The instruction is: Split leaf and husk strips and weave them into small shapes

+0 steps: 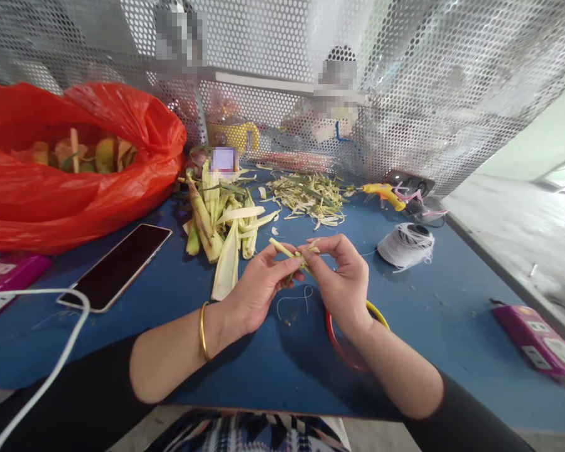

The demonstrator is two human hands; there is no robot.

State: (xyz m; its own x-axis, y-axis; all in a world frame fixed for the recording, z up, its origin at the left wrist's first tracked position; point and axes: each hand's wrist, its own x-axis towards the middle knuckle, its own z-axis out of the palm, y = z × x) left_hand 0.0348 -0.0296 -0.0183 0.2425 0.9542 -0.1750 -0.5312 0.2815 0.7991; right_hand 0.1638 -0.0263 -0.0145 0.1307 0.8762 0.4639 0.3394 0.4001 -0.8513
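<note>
My left hand is closed, with thumb and fingers pinching a pale green husk strip over the middle of the table. My right hand meets it from the other side and pinches the same strip, which looks folded or knotted between the fingertips. Fingers partly cover the fold. Under my right hand and wrist lies a red and yellow ring. A loose white thread curls on the table below my hands. Beyond my left hand lie larger green husk leaves in a heap.
Thin shredded strips are piled near the perforated metal screen. A thread spool and yellow glue gun lie to the right, a purple power strip nearer. At left are a phone, white cable and red bag.
</note>
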